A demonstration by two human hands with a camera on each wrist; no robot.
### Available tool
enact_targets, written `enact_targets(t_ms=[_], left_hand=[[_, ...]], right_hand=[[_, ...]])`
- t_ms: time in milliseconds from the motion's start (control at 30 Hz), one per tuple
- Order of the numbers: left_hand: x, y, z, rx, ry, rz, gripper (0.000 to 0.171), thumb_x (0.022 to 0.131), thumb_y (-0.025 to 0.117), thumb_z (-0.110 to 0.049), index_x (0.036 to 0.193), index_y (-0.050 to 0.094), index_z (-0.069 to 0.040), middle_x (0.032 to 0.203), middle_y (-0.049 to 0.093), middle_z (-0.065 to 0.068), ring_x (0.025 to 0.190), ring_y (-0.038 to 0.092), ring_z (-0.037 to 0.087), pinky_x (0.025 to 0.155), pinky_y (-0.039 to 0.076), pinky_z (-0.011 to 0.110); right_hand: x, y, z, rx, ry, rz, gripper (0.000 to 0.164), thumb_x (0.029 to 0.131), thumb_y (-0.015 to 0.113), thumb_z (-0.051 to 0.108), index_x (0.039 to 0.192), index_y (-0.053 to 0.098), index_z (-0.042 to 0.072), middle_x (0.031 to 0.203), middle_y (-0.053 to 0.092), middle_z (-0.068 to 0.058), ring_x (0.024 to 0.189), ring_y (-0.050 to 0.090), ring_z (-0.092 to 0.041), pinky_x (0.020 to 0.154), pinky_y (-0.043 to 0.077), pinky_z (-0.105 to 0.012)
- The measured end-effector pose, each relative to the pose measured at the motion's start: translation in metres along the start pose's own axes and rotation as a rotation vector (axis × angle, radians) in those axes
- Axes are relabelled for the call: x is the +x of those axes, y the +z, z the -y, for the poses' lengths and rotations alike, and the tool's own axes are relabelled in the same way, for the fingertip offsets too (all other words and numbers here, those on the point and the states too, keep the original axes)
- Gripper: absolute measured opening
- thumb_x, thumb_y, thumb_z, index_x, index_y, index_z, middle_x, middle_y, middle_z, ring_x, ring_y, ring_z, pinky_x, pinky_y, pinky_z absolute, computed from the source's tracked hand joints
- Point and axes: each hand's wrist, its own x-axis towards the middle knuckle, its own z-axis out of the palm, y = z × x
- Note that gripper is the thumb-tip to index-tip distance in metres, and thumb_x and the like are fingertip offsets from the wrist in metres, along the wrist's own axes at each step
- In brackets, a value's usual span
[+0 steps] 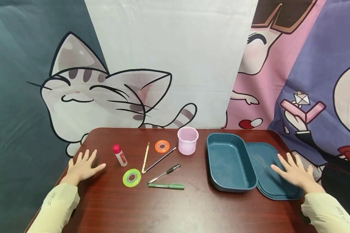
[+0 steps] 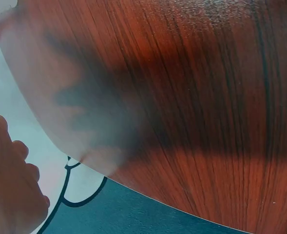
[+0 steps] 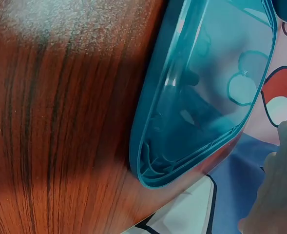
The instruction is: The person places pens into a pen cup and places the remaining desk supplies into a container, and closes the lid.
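My left hand point(image 1: 83, 167) is spread over the table's left edge and holds nothing. Closest to it stands a glue stick point(image 1: 120, 156) with a red cap, and a green tape roll point(image 1: 131, 178) lies a little nearer. My right hand point(image 1: 297, 172), fingers spread, hovers over the right part of a teal lid point(image 1: 266, 161); in the right wrist view the lid point(image 3: 155, 97) shows a raised rim. Left of the lid, partly over it, sits a teal box point(image 1: 231, 161) with nothing inside.
Mid-table lie an orange tape roll point(image 1: 166, 146), a patterned stick point(image 1: 145, 158), a dark pencil point(image 1: 160, 160), a black-capped pen point(image 1: 164, 173) and a green pen point(image 1: 169, 186). A pink mesh cup point(image 1: 187, 144) stands at the back. A cartoon curtain point(image 1: 175, 48) hangs behind the table.
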Motion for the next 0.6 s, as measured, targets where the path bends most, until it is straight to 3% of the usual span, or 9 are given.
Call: enact_targets(t_ms=[600], left_hand=[[-0.0050, -0.0022, 0.0032, 0.001, -0.009, 0.012, 0.092, 0.080, 0.038, -0.065, 0.140, 0.011, -0.002, 0.138, 0.009, 0.036, 0.124, 0.002, 0.055, 0.089, -0.002, 0.071]], right_hand=[[-0.0018, 0.0019, 0.0058, 0.007, -0.003, 0.017, 0.084, 0.082, 0.032, 0.065, 0.142, 0.004, 0.012, 0.141, -0.002, -0.032, 0.125, -0.013, -0.052, 0.080, -0.008, -0.076]])
